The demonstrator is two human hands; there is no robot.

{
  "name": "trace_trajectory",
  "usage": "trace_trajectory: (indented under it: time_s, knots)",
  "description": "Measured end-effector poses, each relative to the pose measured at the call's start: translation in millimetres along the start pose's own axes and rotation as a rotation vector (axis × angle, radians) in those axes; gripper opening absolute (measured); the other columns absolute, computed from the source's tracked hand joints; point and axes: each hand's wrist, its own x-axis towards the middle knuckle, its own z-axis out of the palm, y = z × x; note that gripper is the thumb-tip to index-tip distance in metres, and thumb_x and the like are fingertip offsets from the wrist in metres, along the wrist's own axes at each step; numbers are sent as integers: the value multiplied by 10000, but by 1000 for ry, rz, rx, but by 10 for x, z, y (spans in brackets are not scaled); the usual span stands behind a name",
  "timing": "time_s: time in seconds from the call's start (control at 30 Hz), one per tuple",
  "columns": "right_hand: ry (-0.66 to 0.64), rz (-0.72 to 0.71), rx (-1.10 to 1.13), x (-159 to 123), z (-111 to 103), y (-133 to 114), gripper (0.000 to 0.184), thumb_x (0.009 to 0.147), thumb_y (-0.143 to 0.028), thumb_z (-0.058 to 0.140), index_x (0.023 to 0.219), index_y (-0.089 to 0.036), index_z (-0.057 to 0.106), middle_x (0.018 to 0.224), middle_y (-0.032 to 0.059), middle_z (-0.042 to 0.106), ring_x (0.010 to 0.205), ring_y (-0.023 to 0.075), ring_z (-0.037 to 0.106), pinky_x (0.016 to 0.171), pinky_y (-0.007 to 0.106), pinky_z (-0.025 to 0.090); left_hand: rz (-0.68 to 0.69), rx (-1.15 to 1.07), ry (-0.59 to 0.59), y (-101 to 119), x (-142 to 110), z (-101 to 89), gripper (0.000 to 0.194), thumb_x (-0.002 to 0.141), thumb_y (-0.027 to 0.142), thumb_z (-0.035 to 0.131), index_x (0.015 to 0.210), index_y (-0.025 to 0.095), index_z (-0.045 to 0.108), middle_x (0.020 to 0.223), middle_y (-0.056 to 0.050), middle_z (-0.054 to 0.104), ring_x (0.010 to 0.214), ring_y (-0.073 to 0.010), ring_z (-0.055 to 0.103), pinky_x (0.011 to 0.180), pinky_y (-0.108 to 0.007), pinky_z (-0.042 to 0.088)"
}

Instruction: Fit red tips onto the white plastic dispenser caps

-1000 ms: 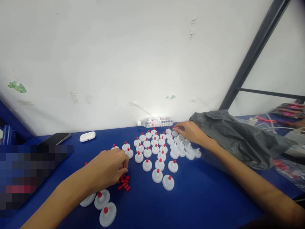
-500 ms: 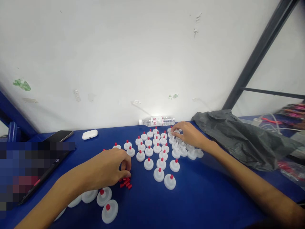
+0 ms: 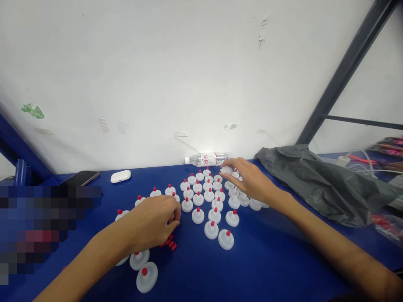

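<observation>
My right hand (image 3: 252, 179) grips a white round nozzle cap (image 3: 226, 170) between thumb and fingers, at the back of the table. More white caps without red tips (image 3: 234, 202) stand below and beside that hand. My left hand (image 3: 154, 221) is closed in a pinch just above a small pile of red tips (image 3: 171, 244); whatever its fingers hold is hidden. Several white caps with red tips (image 3: 198, 215) stand in the middle between both hands. Others, such as a red-tipped cap (image 3: 147, 277), lie in front of my left wrist.
A clear plastic bottle (image 3: 209, 159) lies along the wall. White earbuds case (image 3: 120, 176) and dark phone (image 3: 82, 178) rest at the back left of the blue table (image 3: 277, 260). Grey plastic sheet (image 3: 302, 180) and cables (image 3: 362, 161) are on the right.
My right hand has lifted a white cap off the group and tilted it. My left hand has risen slightly away from the red pile, moving a little right.
</observation>
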Motion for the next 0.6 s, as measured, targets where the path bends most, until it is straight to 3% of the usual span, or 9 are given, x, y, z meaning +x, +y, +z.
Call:
trace_trajectory:
  time_s: [0.17, 0.33, 0.47, 0.6]
  knots:
    - [119, -270, -12, -28, -18, -240, 335, 1015, -470, 647, 1202, -218, 532, 1074, 84, 728, 958, 259, 711, 837, 411, 585, 88, 109, 243, 94, 53, 11, 150, 935, 220, 518, 916, 248, 664, 865, -38, 766, 734, -259, 705, 621, -368, 436]
    - [138, -415, 52, -60, 6, -577, 275, 1028, -419, 648, 1170, -223, 518, 1003, 51, 723, 899, 214, 709, 817, 359, 574, 235, 116, 495, 166, 74, 83, 160, 986, 196, 512, 987, 240, 666, 840, -1, 776, 618, -187, 685, 541, -319, 429]
    - [46, -389, 75, -90, 53, -708, 215, 1070, -427, 570, 1155, -238, 511, 979, 37, 699, 857, 197, 687, 770, 336, 563, 342, 79, 651, 196, 77, 153, 172, 1041, 243, 508, 1123, 255, 658, 889, 25, 800, 589, -140, 702, 493, -274, 457]
    - [20, -304, 125, -118, 103, -700, 252, 1060, -476, 570, 1166, -255, 515, 1002, 38, 692, 839, 191, 670, 757, 328, 557, 394, 79, 685, 202, 88, 193, 163, 1049, 226, 521, 1120, 277, 659, 948, 32, 815, 672, -149, 756, 476, -269, 462]
